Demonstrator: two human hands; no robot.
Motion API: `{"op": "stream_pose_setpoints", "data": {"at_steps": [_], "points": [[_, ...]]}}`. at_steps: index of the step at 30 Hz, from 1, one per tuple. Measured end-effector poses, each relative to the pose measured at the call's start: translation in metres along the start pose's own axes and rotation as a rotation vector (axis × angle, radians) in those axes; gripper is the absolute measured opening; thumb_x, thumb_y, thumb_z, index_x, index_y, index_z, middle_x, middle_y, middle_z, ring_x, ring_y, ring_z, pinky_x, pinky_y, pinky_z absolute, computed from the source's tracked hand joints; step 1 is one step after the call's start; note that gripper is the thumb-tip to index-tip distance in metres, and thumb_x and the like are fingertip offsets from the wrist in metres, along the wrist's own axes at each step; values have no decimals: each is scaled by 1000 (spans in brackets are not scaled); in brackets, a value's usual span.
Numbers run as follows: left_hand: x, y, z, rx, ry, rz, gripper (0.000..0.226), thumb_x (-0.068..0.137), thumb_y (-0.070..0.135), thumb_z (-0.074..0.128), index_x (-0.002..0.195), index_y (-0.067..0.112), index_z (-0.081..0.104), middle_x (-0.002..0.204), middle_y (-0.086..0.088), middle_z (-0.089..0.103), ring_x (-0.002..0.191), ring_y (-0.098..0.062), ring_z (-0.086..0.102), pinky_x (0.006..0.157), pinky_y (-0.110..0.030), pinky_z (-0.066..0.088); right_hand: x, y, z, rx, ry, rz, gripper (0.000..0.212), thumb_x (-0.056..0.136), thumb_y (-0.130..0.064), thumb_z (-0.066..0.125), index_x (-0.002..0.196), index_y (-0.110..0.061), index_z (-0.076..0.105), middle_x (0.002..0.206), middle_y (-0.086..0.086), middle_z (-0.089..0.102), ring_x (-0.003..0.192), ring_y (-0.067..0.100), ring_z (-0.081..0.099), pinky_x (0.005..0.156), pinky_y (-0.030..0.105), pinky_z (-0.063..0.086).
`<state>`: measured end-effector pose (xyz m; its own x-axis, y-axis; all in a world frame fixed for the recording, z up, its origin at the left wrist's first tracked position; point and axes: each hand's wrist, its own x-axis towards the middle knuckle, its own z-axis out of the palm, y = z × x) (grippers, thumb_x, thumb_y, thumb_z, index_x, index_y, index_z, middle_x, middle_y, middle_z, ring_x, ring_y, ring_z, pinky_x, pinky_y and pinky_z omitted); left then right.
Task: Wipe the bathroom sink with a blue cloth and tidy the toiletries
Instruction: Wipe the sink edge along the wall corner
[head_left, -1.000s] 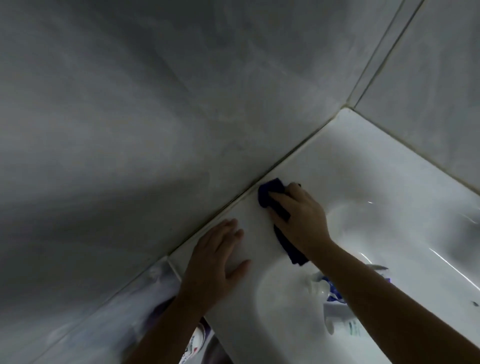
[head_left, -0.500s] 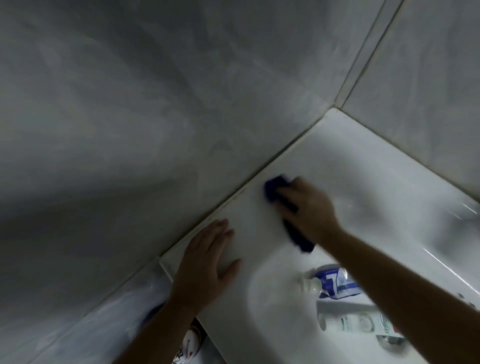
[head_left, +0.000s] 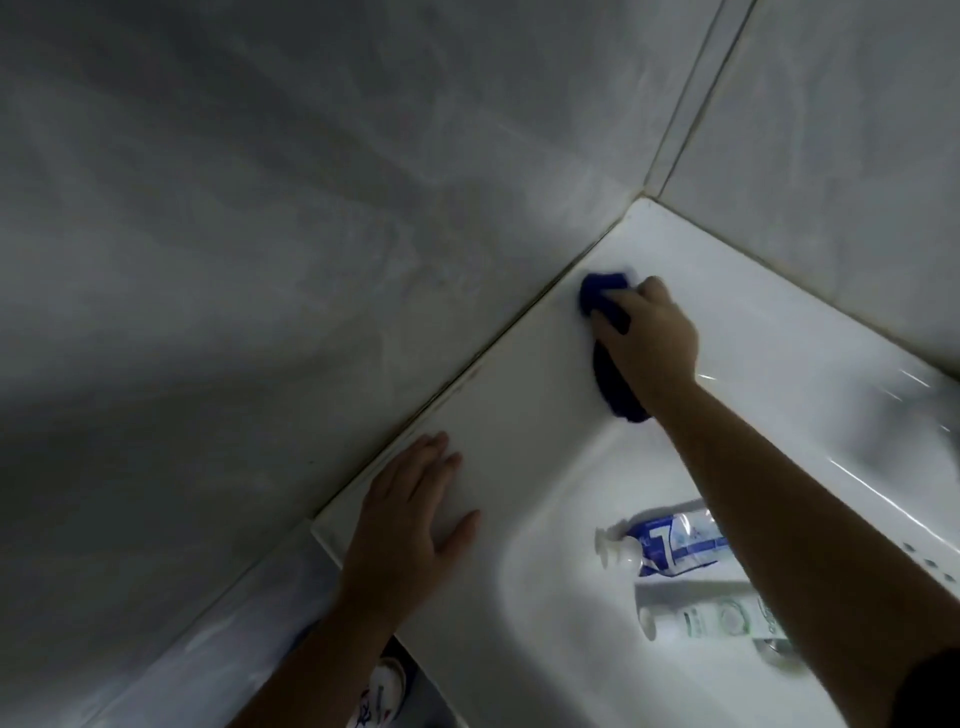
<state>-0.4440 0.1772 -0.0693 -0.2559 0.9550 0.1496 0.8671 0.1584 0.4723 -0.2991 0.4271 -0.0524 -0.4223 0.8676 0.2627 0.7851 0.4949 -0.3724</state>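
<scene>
The dark blue crumpled cloth (head_left: 602, 297) lies on the flat left ledge of the white ceramic sink (head_left: 519, 415), close to the wall joint. The right hand (head_left: 649, 343) is on top of it, fingers curled over and gripping it. The left hand (head_left: 410, 525) rests flat on the same ledge nearer the front, fingers straight (holding nothing). In the basin a blue-and-white tube (head_left: 670, 543) with a white cap and a white tube (head_left: 701, 621) with green print lie side by side. Grey marbled wall tiles (head_left: 260, 260) meet the sink on two sides.
</scene>
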Motion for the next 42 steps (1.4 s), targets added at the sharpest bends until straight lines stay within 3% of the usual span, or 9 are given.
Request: {"op": "stream_pose_setpoints", "data": {"at_steps": [3, 8, 12, 15, 21, 27, 32, 37, 42], "points": [[0, 0, 0, -7, -5, 1, 53, 83, 44, 50, 119, 7, 60, 131, -10, 53, 123, -19, 42, 100, -30, 31, -21, -24, 6, 91, 73, 245, 31, 83, -25, 60, 111, -12, 64, 102, 13, 55, 87, 32, 56, 67, 30, 38], [0, 0, 0, -14, -21, -4, 55, 83, 46, 49, 121, 7, 59, 132, -9, 52, 124, -19, 41, 102, -30, 32, -101, -35, 5, 205, 29, -229, 30, 81, -30, 53, 96, -10, 70, 89, 5, 57, 74, 19, 53, 59, 22, 40], [1, 0, 1, -8, -5, 1, 52, 81, 43, 52, 118, 7, 60, 131, -9, 53, 124, -20, 42, 99, -35, 36, -49, 12, 7, 242, 347, 439, 31, 80, -28, 59, 103, -8, 67, 94, 16, 55, 77, 30, 57, 64, 30, 43], [0, -1, 3, 4, -10, 0, 54, 83, 46, 50, 119, 6, 60, 131, -10, 53, 123, -22, 45, 96, -41, 42, -67, -17, 22, 470, 485, 628, 36, 79, -32, 56, 101, -6, 67, 95, 14, 54, 82, 17, 54, 70, 19, 38], [0, -2, 4, 14, -7, 22, 60, 91, 56, 37, 121, 7, 56, 131, -11, 51, 122, -24, 45, 95, -43, 43, -126, -55, 26, 653, 316, 396, 37, 76, -32, 58, 100, -6, 67, 91, -4, 45, 78, -4, 44, 75, 0, 35], [-1, -3, 5, 29, -8, 24, 53, 83, 44, 51, 120, 7, 56, 131, -11, 51, 122, -23, 44, 97, -40, 38, -95, -50, 25, 669, 497, 742, 32, 78, -25, 61, 104, -7, 66, 92, 1, 45, 80, 4, 45, 75, 5, 33], [-1, -3, 4, 30, -33, 9, 62, 91, 58, 36, 124, 8, 54, 133, -12, 51, 124, -22, 43, 98, -40, 39, -152, -95, 26, 666, 263, 411, 36, 74, -34, 61, 101, -12, 69, 91, -3, 46, 80, 4, 47, 72, 6, 38], [0, -2, 4, 20, -18, 1, 55, 83, 46, 50, 122, 8, 56, 133, -10, 50, 124, -22, 42, 98, -39, 39, -68, -34, 17, 676, 487, 861, 27, 83, -21, 65, 109, -13, 64, 100, 0, 44, 85, 8, 49, 80, 15, 39], [0, -2, 4, 15, -16, 9, 55, 86, 50, 47, 123, 10, 54, 133, -10, 50, 125, -21, 42, 98, -39, 37, -163, -110, 26, 802, 403, 771, 39, 74, -33, 62, 104, -9, 63, 92, -7, 47, 86, 7, 48, 80, 1, 33]]}}
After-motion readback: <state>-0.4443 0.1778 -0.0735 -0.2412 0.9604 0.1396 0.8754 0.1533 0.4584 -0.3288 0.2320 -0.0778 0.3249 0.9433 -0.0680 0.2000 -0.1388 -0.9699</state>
